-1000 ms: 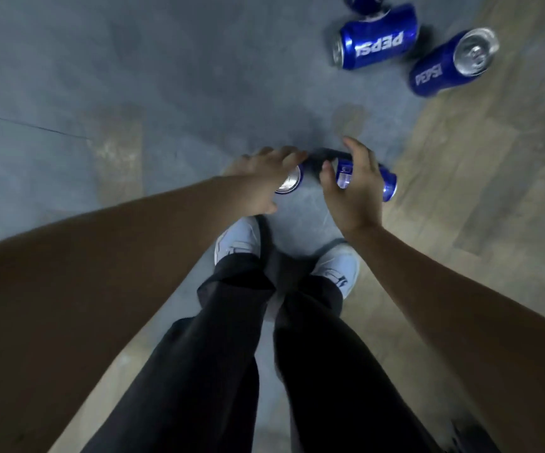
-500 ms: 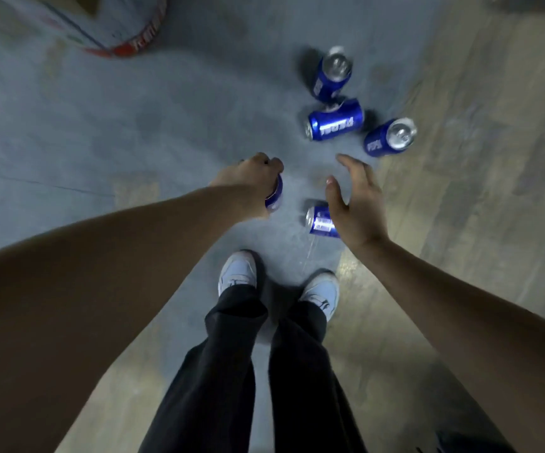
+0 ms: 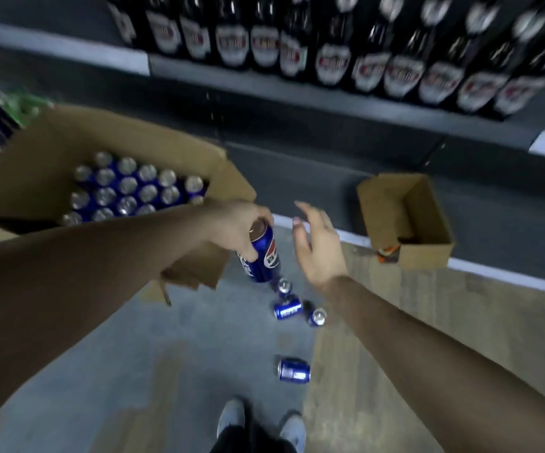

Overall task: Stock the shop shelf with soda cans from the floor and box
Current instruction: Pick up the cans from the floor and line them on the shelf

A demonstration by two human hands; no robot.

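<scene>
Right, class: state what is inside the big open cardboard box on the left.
Blue soda cans stand upright in rows inside the cardboard box, silver tops up. The left forearm covers the box's near side, so the full count is hidden.

Floor (image 3: 199, 354) holds four loose cans (image 3: 288, 309) (one apart), seemingly a small box (image 3: 428, 253).

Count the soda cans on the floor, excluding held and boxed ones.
4. Three cluster near the held can: upper can, middle can, right can. The lone can lies nearer the shoes. Others may be hidden.
</scene>
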